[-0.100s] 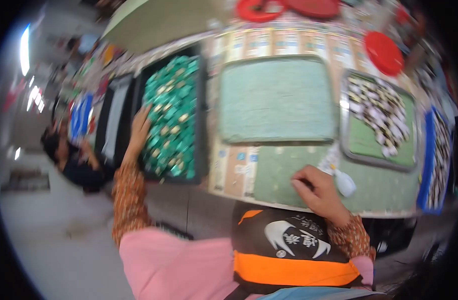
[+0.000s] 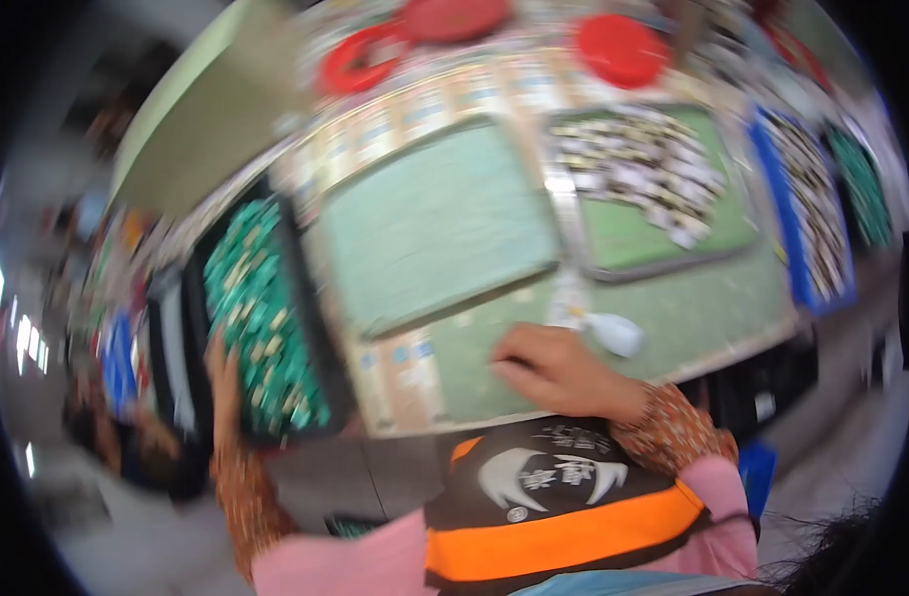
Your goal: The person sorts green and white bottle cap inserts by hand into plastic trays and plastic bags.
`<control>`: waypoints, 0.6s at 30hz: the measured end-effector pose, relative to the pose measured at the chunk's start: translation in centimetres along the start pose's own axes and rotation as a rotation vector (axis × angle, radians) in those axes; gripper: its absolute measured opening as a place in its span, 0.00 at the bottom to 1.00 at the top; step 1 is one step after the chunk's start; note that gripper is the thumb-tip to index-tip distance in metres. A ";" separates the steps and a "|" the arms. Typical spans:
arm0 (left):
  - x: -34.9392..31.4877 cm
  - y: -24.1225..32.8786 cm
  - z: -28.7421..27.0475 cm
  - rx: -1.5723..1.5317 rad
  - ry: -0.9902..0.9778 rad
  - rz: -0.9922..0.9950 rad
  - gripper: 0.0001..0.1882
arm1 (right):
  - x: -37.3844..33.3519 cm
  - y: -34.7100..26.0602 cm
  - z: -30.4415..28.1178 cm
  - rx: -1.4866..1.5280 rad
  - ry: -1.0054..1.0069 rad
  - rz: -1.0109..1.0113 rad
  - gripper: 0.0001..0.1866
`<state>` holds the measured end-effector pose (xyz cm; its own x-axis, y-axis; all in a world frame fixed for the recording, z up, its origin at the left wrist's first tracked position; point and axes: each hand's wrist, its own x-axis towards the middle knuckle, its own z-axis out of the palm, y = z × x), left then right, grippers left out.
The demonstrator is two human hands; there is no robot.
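My left hand [image 2: 223,382] rests at the left edge of a black tray [image 2: 320,363] filled with small green and gold pieces [image 2: 261,318]. Its fingers look stretched out, though motion smears them. My right hand [image 2: 559,368] hovers over the green mat, with fingers curled together; whatever might be in them is hidden. Just beyond it lies a white, rounded, bottle-like thing [image 2: 615,335]. A pale green rectangular board [image 2: 439,223] lies between the black tray and a metal-rimmed tray [image 2: 663,266], which holds many small white and dark pieces [image 2: 643,169].
Red round lids [image 2: 621,50] lie at the back. On the right stand a blue tray [image 2: 787,214] of striped pieces and a dark tray with green pieces [image 2: 858,184]. A big pale green panel [image 2: 191,109] rises at the back left. Another person [image 2: 156,452] sits at far left.
The whole view has swung to the right, so the trays and board appear tilted and shifted left. My left hand stays at the black tray's edge; my right hand remains curled above the mat.
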<state>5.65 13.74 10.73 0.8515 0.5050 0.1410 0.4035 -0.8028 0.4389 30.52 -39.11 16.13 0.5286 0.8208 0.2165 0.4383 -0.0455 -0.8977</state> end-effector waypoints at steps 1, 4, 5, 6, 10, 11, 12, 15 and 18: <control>-1.2 1.8 2.5 -0.143 -0.056 -0.098 0.29 | -1.3 0.9 -0.9 -0.036 0.062 -0.031 0.03; -4.9 7.9 -1.6 -0.186 0.010 -0.114 0.24 | -4.3 0.7 -4.8 -0.001 0.241 -0.021 0.02; -4.7 7.9 -2.8 -0.186 0.000 -0.087 0.24 | -3.3 0.7 -4.7 0.081 0.244 -0.049 0.03; -3.4 8.6 -3.2 -0.168 -0.006 -0.035 0.23 | -3.5 0.3 -5.5 0.140 0.267 -0.071 0.03; 0.2 11.5 -1.9 -0.131 0.034 0.133 0.21 | -8.2 0.1 -13.5 0.111 0.770 0.044 0.03; 0.2 12.6 -1.2 -0.122 0.066 0.156 0.20 | -10.0 0.3 -16.4 0.131 0.916 0.025 0.04; 0.0 13.2 -1.5 -0.096 0.101 0.175 0.19 | -11.8 0.9 -18.7 0.113 1.056 -0.007 0.05; -1.1 16.1 -2.5 -0.005 0.204 0.209 0.18 | -16.7 1.1 -25.3 0.275 1.449 0.050 0.05; -2.6 20.7 -3.6 0.087 0.291 0.236 0.17 | -22.0 5.1 -33.5 0.048 1.527 0.024 0.07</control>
<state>10.60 -3.03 22.60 0.7989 0.3618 0.4805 0.2453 -0.9254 0.2890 45.52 -76.45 19.61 0.7689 -0.5340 0.3517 0.4117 -0.0074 -0.9113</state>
